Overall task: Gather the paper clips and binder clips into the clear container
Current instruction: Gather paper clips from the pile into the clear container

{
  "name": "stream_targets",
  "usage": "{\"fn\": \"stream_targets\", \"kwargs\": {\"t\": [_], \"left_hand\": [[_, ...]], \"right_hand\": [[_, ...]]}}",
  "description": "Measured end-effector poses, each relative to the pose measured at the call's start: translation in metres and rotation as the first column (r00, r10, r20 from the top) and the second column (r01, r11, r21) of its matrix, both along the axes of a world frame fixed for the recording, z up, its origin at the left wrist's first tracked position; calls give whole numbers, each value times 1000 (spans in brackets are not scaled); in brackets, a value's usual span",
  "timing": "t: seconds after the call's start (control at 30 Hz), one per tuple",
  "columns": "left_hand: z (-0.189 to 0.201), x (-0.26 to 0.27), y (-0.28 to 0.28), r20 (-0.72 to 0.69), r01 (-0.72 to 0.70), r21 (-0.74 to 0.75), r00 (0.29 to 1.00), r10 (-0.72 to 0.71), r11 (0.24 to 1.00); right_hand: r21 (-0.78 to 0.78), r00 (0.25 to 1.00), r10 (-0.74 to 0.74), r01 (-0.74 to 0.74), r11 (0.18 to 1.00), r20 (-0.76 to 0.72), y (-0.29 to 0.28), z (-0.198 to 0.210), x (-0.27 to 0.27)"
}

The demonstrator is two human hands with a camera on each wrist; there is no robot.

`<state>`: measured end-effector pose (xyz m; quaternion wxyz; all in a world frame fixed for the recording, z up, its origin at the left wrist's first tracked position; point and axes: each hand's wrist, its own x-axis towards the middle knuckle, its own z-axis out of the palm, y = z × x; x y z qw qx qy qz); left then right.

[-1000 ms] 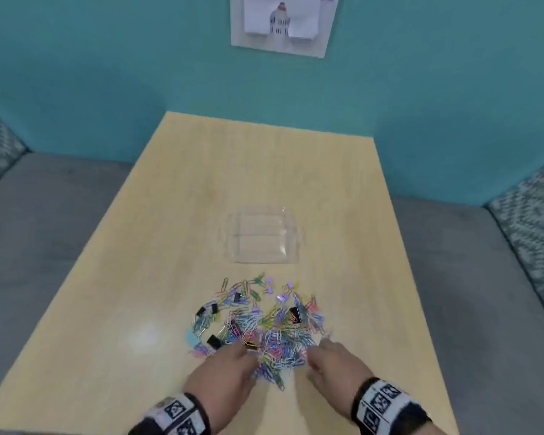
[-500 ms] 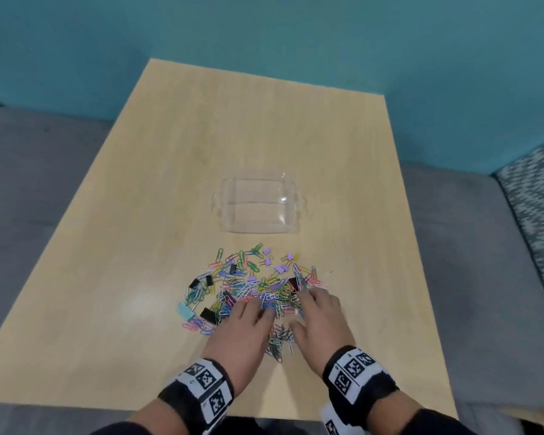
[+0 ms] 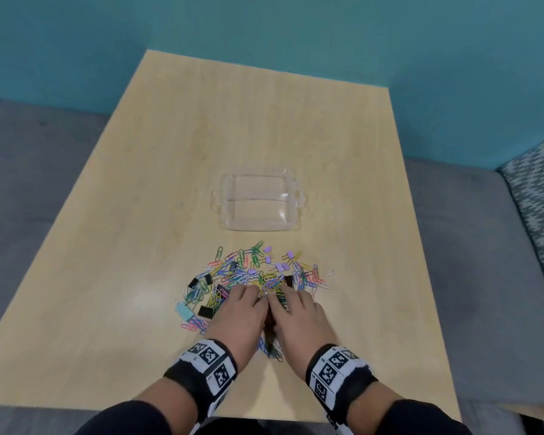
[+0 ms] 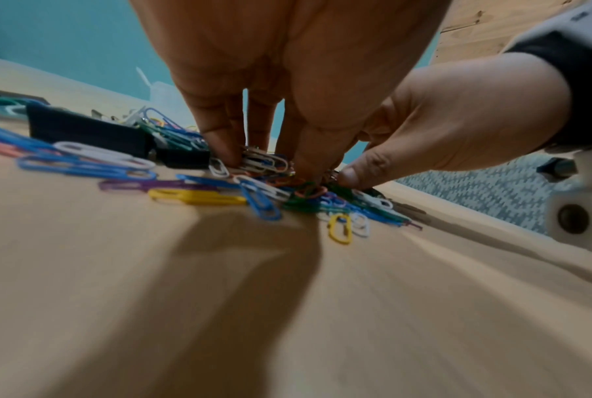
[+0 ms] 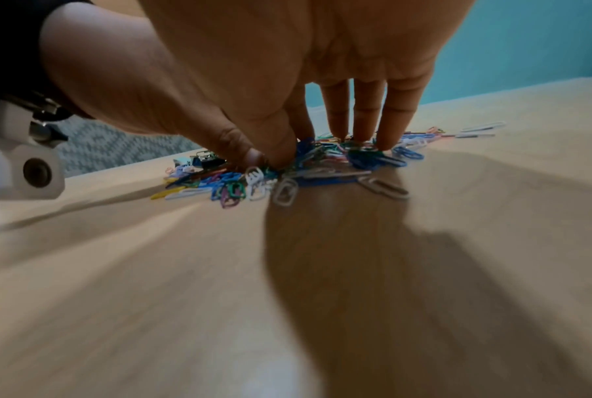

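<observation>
Left hand and right hand, fingers straight, press the clips; cup palms under the pile, lift together toward container.

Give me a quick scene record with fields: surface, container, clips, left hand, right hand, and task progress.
surface: light wood table
container: clear container, upright, beyond the clips, looks empty
clips: pile of paper clips and binder clips spread on the table, apart from the container
left hand: left hand on the near side of the pile, fingertips down in the clips
right hand: right hand beside it, fingertips down in the clips
task progress: no clips visible in the container yet
</observation>
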<state>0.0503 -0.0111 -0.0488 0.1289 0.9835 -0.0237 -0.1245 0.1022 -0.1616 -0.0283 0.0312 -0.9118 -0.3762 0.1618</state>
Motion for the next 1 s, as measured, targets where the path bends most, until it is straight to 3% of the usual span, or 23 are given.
{"fn": "stream_targets", "kwargs": {"t": [0.17, 0.47, 0.67, 0.83, 1.0], "left_hand": [[4, -2, 2, 35, 63, 42, 997, -64, 997], [21, 3, 4, 42, 143, 83, 988, -147, 986], [15, 10, 10, 22, -41, -34, 999, 41, 999], [12, 12, 17, -24, -145, -140, 989, 143, 979], [14, 14, 21, -67, -285, -182, 958, 278, 941]], "right_hand": [[-23, 997, 80, -80, 996, 3, 0, 6, 4], [-74, 977, 97, -112, 991, -188, 3, 22, 17], [23, 964, -2, 9, 1000, -265, 2, 16, 22], [-13, 967, 104, -110, 994, -231, 13, 13, 19], [-24, 959, 88, -98, 995, -268, 15, 18, 28]]}}
